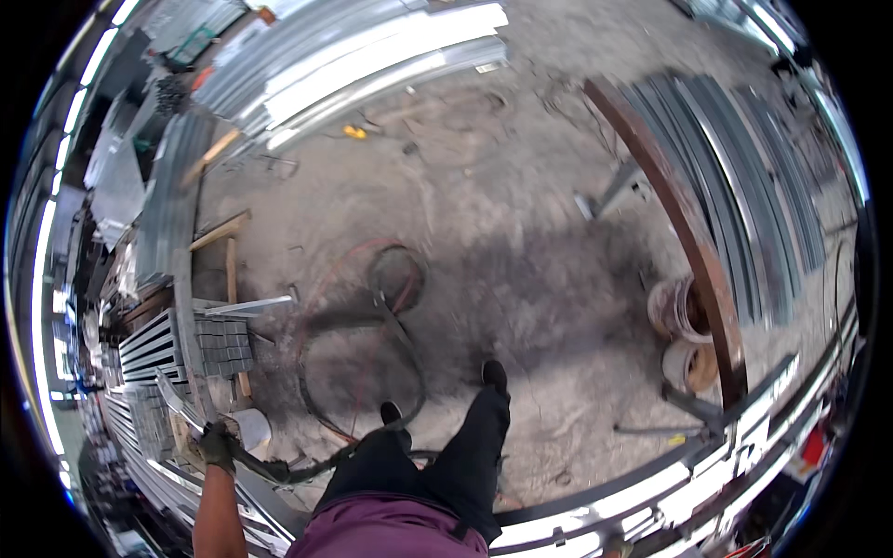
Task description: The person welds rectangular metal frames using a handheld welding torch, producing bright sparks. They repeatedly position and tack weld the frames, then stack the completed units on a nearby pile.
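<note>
My left hand [217, 446], in a dark glove, is closed around what looks like a welding gun at the left. A thick black cable [293, 474] runs from that hand past my legs to loops on the floor. Beside the hand are a white bucket [251, 428] and a long grey metal beam [191, 344]. A light curved metal piece [175, 398] shows just beyond my fingers. At the lower edge, a small olive-brown patch appears to be my right hand [616, 549], near metal rails; its fingers are hidden.
Looped hoses [409, 349] lie on the concrete before my feet. A brown steel beam [674, 195] stands at the right, with buckets [688, 363] by it and grey metal lengths [721, 167] behind. Shiny metal stock [372, 65] lies at the far side. Stacked tubes [223, 346] sit left.
</note>
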The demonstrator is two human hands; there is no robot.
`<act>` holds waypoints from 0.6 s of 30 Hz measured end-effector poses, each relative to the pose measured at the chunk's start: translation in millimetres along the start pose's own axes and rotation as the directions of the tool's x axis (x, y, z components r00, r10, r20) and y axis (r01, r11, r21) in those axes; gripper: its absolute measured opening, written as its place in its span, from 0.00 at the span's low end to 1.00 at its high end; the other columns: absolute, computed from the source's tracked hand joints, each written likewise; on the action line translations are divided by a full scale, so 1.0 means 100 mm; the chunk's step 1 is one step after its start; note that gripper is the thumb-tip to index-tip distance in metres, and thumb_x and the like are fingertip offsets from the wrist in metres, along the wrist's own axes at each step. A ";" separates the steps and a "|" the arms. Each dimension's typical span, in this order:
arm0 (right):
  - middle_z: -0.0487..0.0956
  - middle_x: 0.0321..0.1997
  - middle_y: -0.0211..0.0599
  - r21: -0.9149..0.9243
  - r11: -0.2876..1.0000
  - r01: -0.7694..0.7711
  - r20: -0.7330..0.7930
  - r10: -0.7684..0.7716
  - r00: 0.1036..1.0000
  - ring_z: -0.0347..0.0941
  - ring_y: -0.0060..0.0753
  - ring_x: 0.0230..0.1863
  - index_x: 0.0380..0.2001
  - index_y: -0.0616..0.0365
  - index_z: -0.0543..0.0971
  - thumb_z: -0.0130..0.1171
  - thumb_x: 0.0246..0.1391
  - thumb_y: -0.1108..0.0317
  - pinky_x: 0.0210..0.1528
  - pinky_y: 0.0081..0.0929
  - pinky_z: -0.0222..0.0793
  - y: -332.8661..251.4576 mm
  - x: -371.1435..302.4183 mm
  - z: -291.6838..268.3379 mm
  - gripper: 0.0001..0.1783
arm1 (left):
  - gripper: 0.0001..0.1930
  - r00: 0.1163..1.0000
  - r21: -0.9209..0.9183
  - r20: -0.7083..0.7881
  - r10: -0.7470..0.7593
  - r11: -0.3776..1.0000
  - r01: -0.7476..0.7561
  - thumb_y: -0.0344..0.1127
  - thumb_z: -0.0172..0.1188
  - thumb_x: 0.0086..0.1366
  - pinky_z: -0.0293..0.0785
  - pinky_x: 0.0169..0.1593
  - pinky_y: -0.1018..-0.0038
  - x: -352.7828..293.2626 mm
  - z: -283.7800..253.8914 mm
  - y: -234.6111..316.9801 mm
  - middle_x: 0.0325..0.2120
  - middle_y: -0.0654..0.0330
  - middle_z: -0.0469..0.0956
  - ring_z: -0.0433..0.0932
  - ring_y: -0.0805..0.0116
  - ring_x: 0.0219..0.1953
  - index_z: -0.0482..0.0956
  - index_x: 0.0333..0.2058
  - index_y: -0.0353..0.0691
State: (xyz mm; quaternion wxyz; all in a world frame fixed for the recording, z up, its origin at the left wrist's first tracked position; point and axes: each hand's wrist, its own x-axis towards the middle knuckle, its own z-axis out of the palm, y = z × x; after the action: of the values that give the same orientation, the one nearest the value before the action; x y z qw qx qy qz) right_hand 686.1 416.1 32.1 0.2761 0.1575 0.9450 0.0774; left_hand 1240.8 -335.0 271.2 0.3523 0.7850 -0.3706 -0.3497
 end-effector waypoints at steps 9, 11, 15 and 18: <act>0.84 0.43 0.39 0.126 0.842 0.524 -0.182 -0.499 0.847 0.81 0.44 0.39 0.46 0.57 0.81 0.58 0.63 0.47 0.41 0.44 0.77 -2.81 -0.56 -0.93 0.23 | 0.06 0.925 -0.106 -0.367 -0.101 0.992 0.067 0.30 0.69 0.57 0.69 0.27 0.66 -0.63 -0.65 -1.14 0.22 0.64 0.77 0.73 0.68 0.22 0.81 0.29 0.35; 0.83 0.41 0.39 0.122 0.783 0.610 -0.181 -0.587 0.789 0.80 0.43 0.37 0.44 0.57 0.81 0.59 0.63 0.49 0.39 0.44 0.77 -3.16 -0.92 -0.96 0.21 | 0.08 0.908 -0.055 -0.408 -0.091 0.996 0.076 0.30 0.70 0.56 0.71 0.30 0.65 -0.69 -0.88 -1.37 0.24 0.64 0.80 0.75 0.69 0.25 0.82 0.32 0.33; 0.83 0.37 0.39 0.090 0.645 0.759 -0.202 -0.734 0.648 0.80 0.42 0.32 0.41 0.58 0.80 0.60 0.63 0.53 0.34 0.42 0.77 -3.81 -1.75 -1.08 0.18 | 0.17 0.861 -0.214 -0.488 -0.144 0.976 0.042 0.30 0.73 0.55 0.77 0.36 0.66 -0.78 -1.16 -1.87 0.30 0.61 0.83 0.79 0.68 0.29 0.81 0.42 0.32; 0.82 0.35 0.39 0.088 0.514 0.853 -0.206 -0.828 0.521 0.79 0.40 0.29 0.39 0.59 0.79 0.61 0.63 0.56 0.30 0.41 0.77 -4.11 -2.21 -1.04 0.15 | 0.23 0.810 -0.137 -0.533 -0.246 0.969 0.204 0.31 0.72 0.55 0.81 0.41 0.65 -0.87 -1.28 -1.95 0.34 0.58 0.86 0.83 0.66 0.33 0.79 0.50 0.32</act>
State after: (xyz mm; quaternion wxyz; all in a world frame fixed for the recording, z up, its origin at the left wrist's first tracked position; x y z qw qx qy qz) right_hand 700.9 -51.0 133.5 0.1976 -0.3022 0.9220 -0.1401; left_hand 1367.9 -132.2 202.2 0.4280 0.8767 -0.1462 -0.1640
